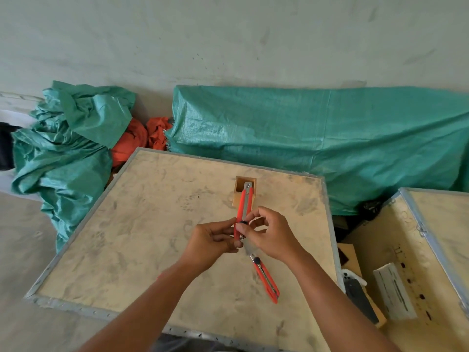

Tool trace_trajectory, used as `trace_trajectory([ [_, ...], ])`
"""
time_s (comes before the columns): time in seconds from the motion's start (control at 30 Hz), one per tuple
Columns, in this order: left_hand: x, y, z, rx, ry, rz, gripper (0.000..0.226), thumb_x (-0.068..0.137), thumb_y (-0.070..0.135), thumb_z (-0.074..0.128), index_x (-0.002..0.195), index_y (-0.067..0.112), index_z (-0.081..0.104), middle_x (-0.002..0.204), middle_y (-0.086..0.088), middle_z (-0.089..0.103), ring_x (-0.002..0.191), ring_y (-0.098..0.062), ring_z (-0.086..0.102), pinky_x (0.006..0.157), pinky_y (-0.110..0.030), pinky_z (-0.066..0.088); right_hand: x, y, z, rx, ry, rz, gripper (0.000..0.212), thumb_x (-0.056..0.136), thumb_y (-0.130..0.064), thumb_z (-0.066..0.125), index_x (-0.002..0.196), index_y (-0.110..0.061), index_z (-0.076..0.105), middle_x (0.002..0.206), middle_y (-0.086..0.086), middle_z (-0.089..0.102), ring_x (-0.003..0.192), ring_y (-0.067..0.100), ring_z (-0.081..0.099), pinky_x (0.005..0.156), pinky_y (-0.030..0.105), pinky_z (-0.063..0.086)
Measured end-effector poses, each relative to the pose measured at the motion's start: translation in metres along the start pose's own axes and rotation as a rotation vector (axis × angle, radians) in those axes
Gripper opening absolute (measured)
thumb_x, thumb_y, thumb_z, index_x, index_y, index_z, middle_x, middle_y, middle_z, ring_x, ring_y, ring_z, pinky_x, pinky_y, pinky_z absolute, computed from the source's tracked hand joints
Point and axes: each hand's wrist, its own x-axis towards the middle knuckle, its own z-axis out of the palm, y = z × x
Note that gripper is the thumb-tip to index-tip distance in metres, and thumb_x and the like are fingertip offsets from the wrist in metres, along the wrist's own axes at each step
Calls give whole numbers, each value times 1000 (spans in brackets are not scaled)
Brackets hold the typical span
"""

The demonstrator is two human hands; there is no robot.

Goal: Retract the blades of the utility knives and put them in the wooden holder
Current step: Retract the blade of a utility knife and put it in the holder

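Note:
I hold a red utility knife (244,208) above the crate top, its tip pointing away toward the wooden holder (238,196). My left hand (213,241) grips the knife's lower body. My right hand (271,233) pinches it at the black slider knob. A second red utility knife (266,280) lies flat on the wood just below my right hand, with a grey blade sticking out toward my hands. The small square holder stands upright beyond the held knife; the knife hides part of it.
The work surface is a plywood crate lid with a metal rim (76,304). A second open crate (411,250) stands at the right, with a phone (357,298) in the gap. Green tarps (317,138) and orange cloth (137,141) lie behind.

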Motion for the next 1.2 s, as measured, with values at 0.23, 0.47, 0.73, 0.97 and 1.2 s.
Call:
trace_trajectory([
  [0.23,44,-6,14,93,-33,-27,55,73,-10,78,114,26,71,97,-3,80,82,-22,76,78,-38,62,44,20,-30,137,49,77,24,94,-13,72,117,-20,73,107,-1,74,85,12,78,70,31,66],
  [0.47,139,-8,7,237,73,-8,55,75,-5,79,126,8,65,99,2,78,84,-12,74,78,-29,62,128,39,-44,57,168,58,20,90,-4,74,106,-16,78,101,1,74,85,21,78,73,43,67],
  [0.73,228,-29,7,489,210,-63,67,77,17,82,138,17,55,142,-2,57,131,-22,52,107,-37,45,201,87,-22,-80,350,103,25,88,-7,76,106,-23,80,105,1,78,84,21,76,78,45,65],
  [0.97,257,-72,2,530,160,-190,51,82,8,76,131,9,61,120,-6,71,111,-20,66,84,-26,46,213,106,-3,-242,347,107,27,90,-7,74,115,-15,78,114,8,77,97,21,71,86,20,50],
  [1.2,261,-79,-1,457,143,-175,52,80,5,77,129,6,63,119,-5,72,108,-15,67,92,-27,50,216,111,13,-334,265,124,30,94,-1,66,119,-13,76,113,11,76,99,25,71,86,19,47],
])
